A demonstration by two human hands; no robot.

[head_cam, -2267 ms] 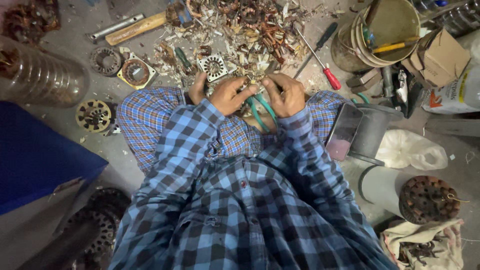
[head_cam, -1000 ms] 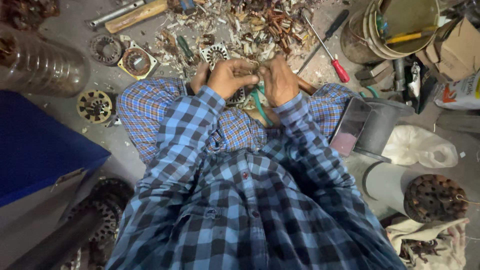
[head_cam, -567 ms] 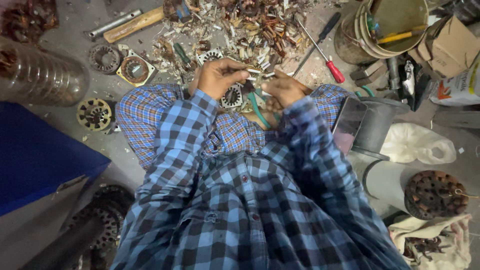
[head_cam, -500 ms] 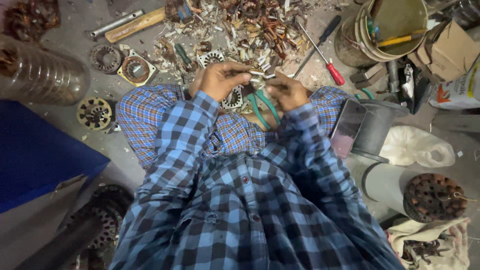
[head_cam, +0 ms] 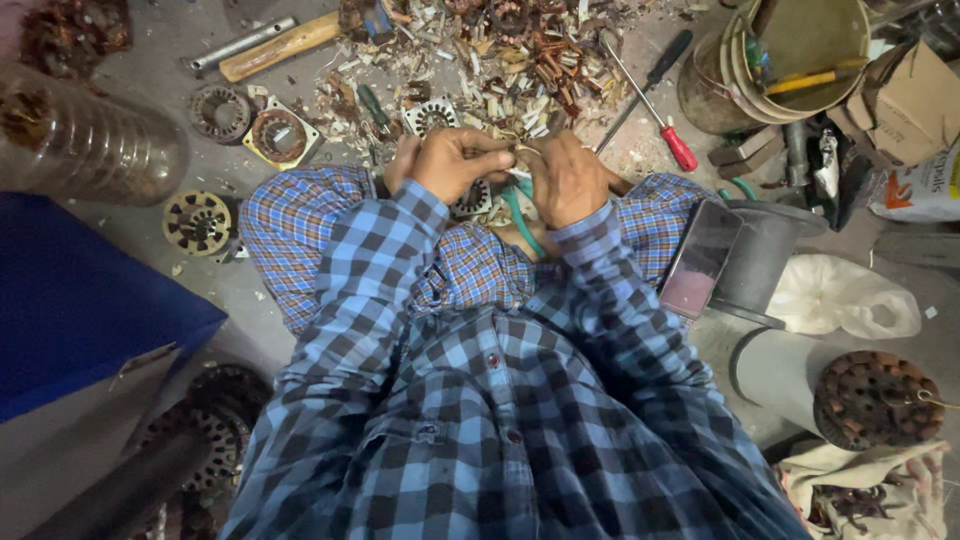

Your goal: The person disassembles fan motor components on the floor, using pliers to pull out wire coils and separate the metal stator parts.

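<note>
Left hand (head_cam: 455,165): closed, fingers curled around a small pale strip at the top of the round metal stator (head_cam: 472,197), which rests in the lap between both hands. Strip too small to identify.

Right hand (head_cam: 570,180): closed around green-handled pliers (head_cam: 517,212), handles trailing down toward the lap, tool head hidden behind the fingers. Both hands nearly touching, just above the knees.

Seated on a grey floor (head_cam: 150,240), legs folded, blue checked shirt sleeves extended forward.

Directly ahead of the hands: pile of copper wire scraps and pale slivers (head_cam: 500,60), spread across the floor. Red-handled screwdriver (head_cam: 650,105) lying diagonally at the right edge of the pile. Wooden-handled hammer (head_cam: 285,45) at upper left, beside a metal rod.

Left of the knees: square-framed stator (head_cam: 278,135) and a second round one (head_cam: 198,222), well apart from the hands. Clear ribbed plastic bottle (head_cam: 90,145) further left. Blue panel (head_cam: 80,310) at lower left.

Right side: phone with dark screen (head_cam: 698,258) leaning against a grey cylinder. Stacked buckets (head_cam: 790,60) at upper right, near a cardboard box (head_cam: 915,100). White plastic bag (head_cam: 845,300) below.
</note>
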